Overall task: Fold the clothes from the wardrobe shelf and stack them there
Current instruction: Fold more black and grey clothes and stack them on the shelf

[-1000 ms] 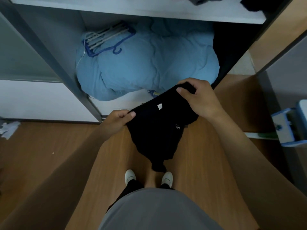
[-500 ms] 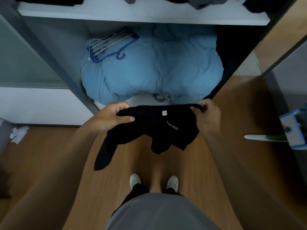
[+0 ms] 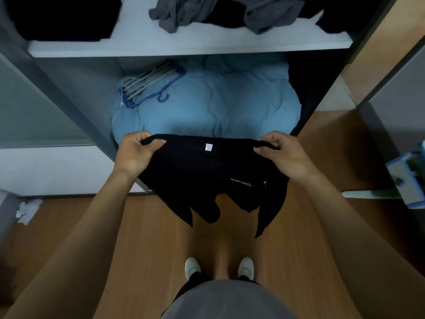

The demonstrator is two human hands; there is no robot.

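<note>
Head view: we look down at both hands held out in front of the open wardrobe. We see the left hand (image 3: pixel 135 155) with its fingers curled over one end of the top edge of a black garment (image 3: pixel 202 178), thumb pressed on the cloth. The right hand (image 3: pixel 284 155) pinches the other end of that edge between thumb and curled fingers. We note the garment stretched flat between the two hands, held in the air below the front edge of the wardrobe shelf (image 3: pixel 184 46) and above the wooden floor (image 3: pixel 142 249), with its lower parts hanging in uneven points. A small white label (image 3: pixel 208 147) sits at the middle of the held edge, and pale lettering (image 3: pixel 240 181) shows nearer the right hand. On the shelf we record a dark folded pile (image 3: pixel 62 17) at the left end, a loose grey heap (image 3: pixel 264 17) spread across the middle to the right, and another dark item (image 3: pixel 333 19) at the right end. Under the shelf a light blue duvet (image 3: pixel 218 107) fills the compartment, with a bundle of hangers (image 3: pixel 149 86) lying on its left rear part. On the floor we see two white shoes (image 3: pixel 192 267), and crumpled white paper (image 3: pixel 27 211) near the left edge. A blue and white object (image 3: pixel 409 178) shows at the right edge; we cannot tell what it is.
</note>
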